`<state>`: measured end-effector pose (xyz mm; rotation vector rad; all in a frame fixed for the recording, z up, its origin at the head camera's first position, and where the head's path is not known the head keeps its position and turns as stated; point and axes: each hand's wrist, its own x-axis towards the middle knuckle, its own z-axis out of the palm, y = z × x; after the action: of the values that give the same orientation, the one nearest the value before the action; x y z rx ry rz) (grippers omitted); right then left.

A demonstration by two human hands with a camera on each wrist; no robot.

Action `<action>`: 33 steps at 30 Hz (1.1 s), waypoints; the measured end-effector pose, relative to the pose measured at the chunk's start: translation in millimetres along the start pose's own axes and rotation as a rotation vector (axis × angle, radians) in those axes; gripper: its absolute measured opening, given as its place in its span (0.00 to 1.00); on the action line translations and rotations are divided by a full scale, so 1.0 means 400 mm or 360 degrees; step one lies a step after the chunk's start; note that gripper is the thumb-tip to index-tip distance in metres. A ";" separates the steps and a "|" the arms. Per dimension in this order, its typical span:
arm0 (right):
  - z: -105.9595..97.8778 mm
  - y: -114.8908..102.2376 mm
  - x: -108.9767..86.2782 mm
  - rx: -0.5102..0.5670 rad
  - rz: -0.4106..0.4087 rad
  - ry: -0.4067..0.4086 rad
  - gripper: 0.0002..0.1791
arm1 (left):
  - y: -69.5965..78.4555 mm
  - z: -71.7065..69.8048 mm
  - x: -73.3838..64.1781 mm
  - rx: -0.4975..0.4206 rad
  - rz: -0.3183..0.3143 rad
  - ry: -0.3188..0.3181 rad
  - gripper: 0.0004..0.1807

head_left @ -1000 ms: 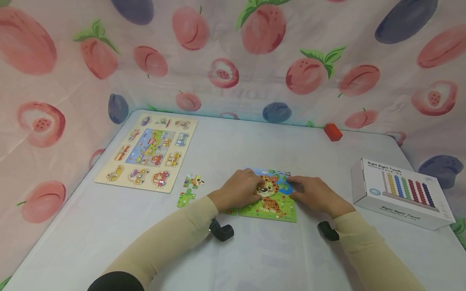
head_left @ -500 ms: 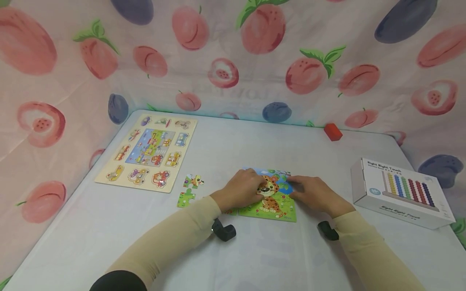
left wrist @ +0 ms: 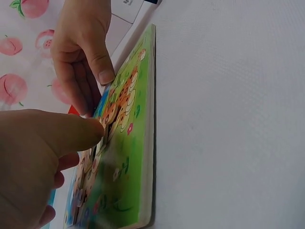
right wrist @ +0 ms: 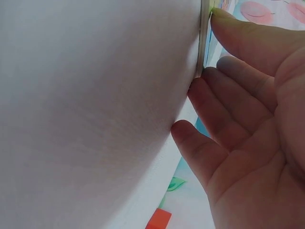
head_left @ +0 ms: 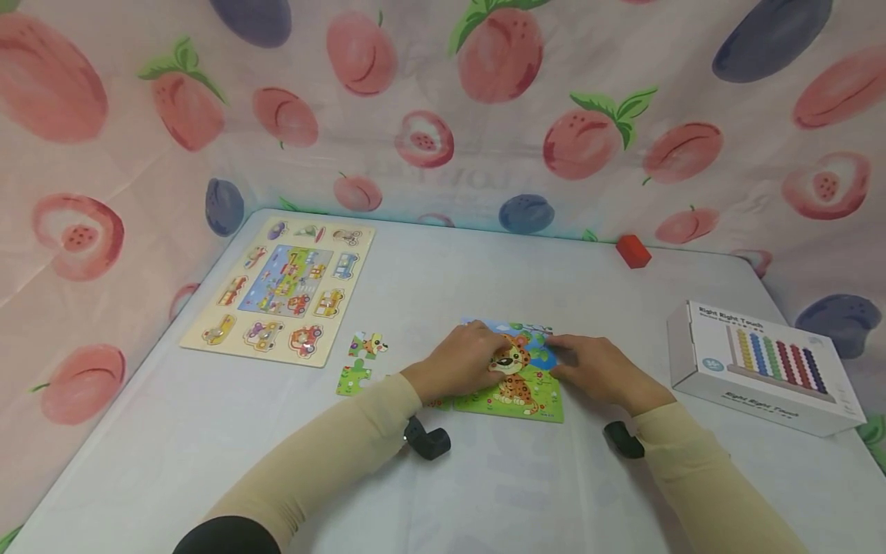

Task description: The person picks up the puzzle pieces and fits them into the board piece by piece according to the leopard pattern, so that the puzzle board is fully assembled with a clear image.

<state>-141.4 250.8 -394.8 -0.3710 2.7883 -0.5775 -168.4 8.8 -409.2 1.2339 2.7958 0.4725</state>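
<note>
A jigsaw puzzle board (head_left: 543, 404) with a leopard cub on green grass lies flat on the white table. My left hand (head_left: 457, 358) reaches over its left half, fingers curled. In the left wrist view, the thumb of the left hand (left wrist: 43, 152) bears on a slightly raised puzzle piece (left wrist: 110, 121); the fingertips are hidden, but it appears to pinch that piece. At the board's right edge is my right hand (head_left: 598, 369). In the right wrist view, the right hand (right wrist: 257, 109) touches the edge with thumb and fairly straight fingertips.
Loose puzzle pieces (head_left: 356, 375) lie left of the board, some partly behind the left forearm. A wooden vehicle puzzle (head_left: 339, 323) is at the back left. On the right stands a white box (head_left: 768, 369); a red block (head_left: 633, 251) sits near the back edge.
My left wrist and forearm have shifted slightly to the right, while the left fingers stay over the same part of the board. The right hand and the board look unmoved.
</note>
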 end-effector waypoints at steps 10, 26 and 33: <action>0.001 0.003 0.000 -0.0004 -0.0030 0.0004 0.29 | 0.012 0.002 0.007 -0.0082 0.0012 -0.0109 0.19; -0.001 -0.004 0.000 -0.0021 -0.0006 -0.0010 0.29 | 0.013 -0.006 0.009 -0.0115 -0.0021 -0.0125 0.18; 0.002 0.001 0.002 -0.0030 -0.0007 -0.0002 0.29 | 0.018 -0.012 0.010 -0.0081 -0.0041 -0.0131 0.17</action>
<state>-142.1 250.6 -395.7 -0.3813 2.7945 -0.5522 -167.0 15.1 -402.1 1.1780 2.7102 0.4769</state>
